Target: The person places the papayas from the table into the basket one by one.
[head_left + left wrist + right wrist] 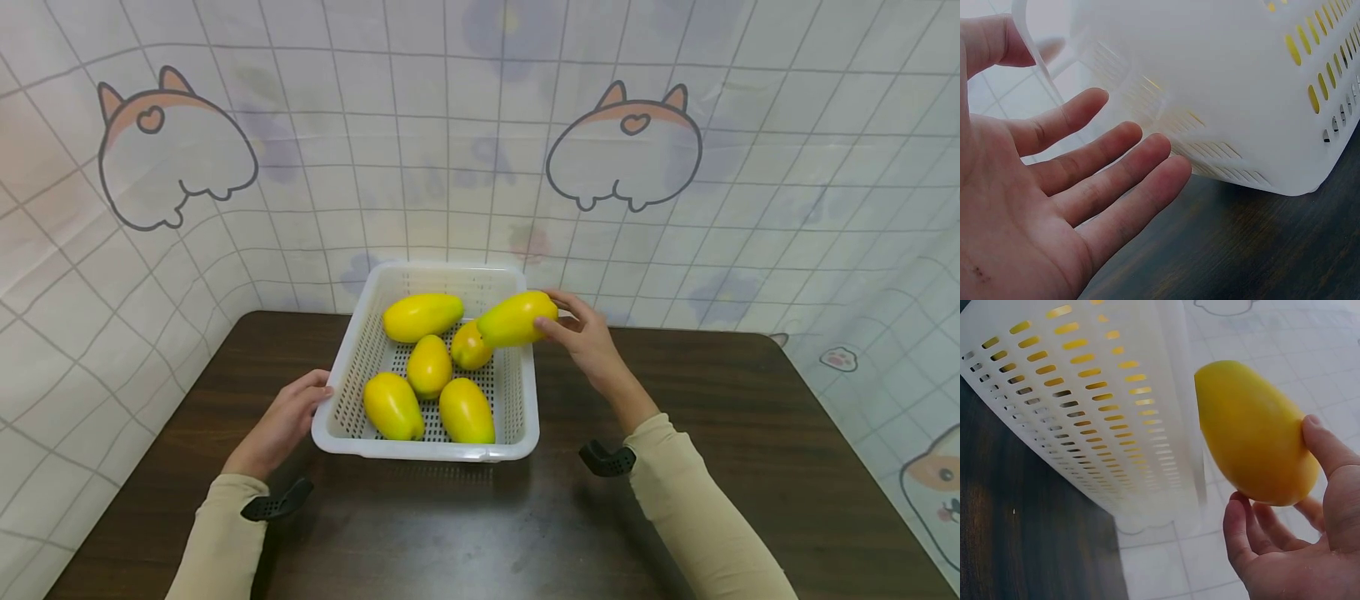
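Note:
A white plastic basket (425, 451) with slotted walls stands on the table, several yellow papayas (430, 367) lying in it. My left hand (288, 414) is at its left side. In the left wrist view, the left thumb (1007, 40) hooks over the rim, while the extended fingers (1141, 181) lie along the outer wall. At the right rim, my right hand (588, 337) holds another papaya (517, 319) by its outer end, between the thumb and fingertips. This papaya points inward over the basket and overlaps one beneath it in the head view.
The dark wooden table (480, 533) extends around the basket. Close behind it hangs a pale grid-patterned sheet (465, 167) with cartoon drawings, which also covers both sides. Each sleeved wrist carries a black camera mount (606, 459).

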### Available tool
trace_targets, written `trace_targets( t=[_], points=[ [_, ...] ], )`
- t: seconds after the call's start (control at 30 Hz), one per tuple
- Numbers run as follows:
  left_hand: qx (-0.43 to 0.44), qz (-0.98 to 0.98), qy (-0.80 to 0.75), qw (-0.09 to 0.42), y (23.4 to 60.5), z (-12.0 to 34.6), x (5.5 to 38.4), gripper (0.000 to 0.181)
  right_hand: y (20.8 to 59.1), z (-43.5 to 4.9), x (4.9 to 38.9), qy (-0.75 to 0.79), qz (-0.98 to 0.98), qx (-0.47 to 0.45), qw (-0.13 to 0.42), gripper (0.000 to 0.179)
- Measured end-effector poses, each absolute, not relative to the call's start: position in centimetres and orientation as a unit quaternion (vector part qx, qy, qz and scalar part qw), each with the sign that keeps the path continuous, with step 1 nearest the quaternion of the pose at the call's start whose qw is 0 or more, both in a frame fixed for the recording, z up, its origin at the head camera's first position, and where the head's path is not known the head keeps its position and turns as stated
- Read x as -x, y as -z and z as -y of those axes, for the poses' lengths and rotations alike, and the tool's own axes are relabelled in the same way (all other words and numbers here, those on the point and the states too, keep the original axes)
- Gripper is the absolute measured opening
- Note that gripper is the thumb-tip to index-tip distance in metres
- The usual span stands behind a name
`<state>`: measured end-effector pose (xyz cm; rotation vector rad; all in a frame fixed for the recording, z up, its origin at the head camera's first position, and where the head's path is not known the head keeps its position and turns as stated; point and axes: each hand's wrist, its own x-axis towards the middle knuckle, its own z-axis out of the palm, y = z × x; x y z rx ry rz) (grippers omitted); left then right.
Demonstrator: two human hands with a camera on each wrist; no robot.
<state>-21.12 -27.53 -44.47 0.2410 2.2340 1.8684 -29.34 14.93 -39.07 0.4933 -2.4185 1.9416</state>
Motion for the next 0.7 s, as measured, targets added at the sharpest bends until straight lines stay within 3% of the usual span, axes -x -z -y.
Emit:
trace_targets(
  t=[0.7],
  points=[
    [-0.084,-0.759,-0.636,0.111,44.48,27.57,21.08,0.040,38.04,-14.01,28.66,-0.587,0.785,-0.196,-0.017,0.052]
  ],
)
